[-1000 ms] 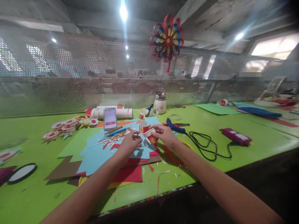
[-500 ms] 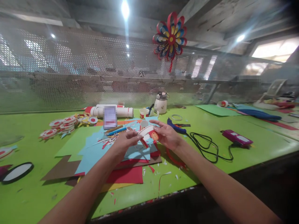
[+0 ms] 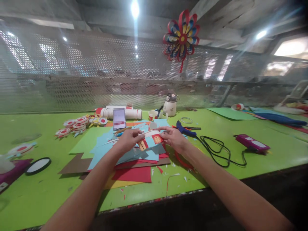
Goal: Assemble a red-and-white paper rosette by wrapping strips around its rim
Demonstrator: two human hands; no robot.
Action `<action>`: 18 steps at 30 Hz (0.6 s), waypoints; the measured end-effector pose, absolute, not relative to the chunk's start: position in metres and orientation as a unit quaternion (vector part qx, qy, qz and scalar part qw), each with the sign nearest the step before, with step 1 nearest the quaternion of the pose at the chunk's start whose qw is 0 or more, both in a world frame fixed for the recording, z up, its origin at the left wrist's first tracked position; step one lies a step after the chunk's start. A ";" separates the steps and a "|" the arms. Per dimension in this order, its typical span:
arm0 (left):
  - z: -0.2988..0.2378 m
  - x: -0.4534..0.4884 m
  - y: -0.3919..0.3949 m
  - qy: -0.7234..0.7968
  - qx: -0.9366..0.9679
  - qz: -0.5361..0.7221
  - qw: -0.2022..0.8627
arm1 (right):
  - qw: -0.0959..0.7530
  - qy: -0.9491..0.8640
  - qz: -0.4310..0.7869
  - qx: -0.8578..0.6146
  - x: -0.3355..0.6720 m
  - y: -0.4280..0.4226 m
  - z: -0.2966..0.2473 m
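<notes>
My left hand and my right hand pinch opposite ends of a cut paper cup piece. It has a white curved rim on top and red and yellow printed flaps hanging down, with light blue showing between them. Beneath it lies a pile of coloured paper sheets, light blue on top, with green, brown, red and yellow ones showing below. Just behind my hands stand a small pale cup and a white-and-red paper cup. A blue glue gun rests right of my right hand.
Rolled white tubes, a phone, a bottle and several red-and-white paper discs stand toward the back. A purple box with a black cord lies right. A round mirror-like disc lies left. Paper scraps litter the front edge.
The cup piece has been turned so its printed flaps spread wider and face me. The hands stay on its ends. The whole view has shifted, with things appearing farther right.
</notes>
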State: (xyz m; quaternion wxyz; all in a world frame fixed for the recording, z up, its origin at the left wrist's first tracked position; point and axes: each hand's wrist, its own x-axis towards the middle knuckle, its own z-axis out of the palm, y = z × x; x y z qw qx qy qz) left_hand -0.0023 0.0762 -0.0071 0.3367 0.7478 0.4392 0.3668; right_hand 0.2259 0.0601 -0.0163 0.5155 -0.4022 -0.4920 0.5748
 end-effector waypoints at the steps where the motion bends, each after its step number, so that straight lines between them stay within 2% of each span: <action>1: -0.008 -0.004 0.078 0.443 0.756 0.361 0.320 | 0.513 -0.499 0.563 -0.413 0.224 0.061 -0.019; 8: -0.017 -0.011 0.087 0.478 0.783 0.315 0.241 | 0.479 -0.540 0.523 -0.454 0.214 0.061 -0.034; 18: -0.010 -0.008 0.082 0.487 0.797 0.299 0.194 | 0.445 -0.591 0.450 -0.501 0.214 0.056 -0.031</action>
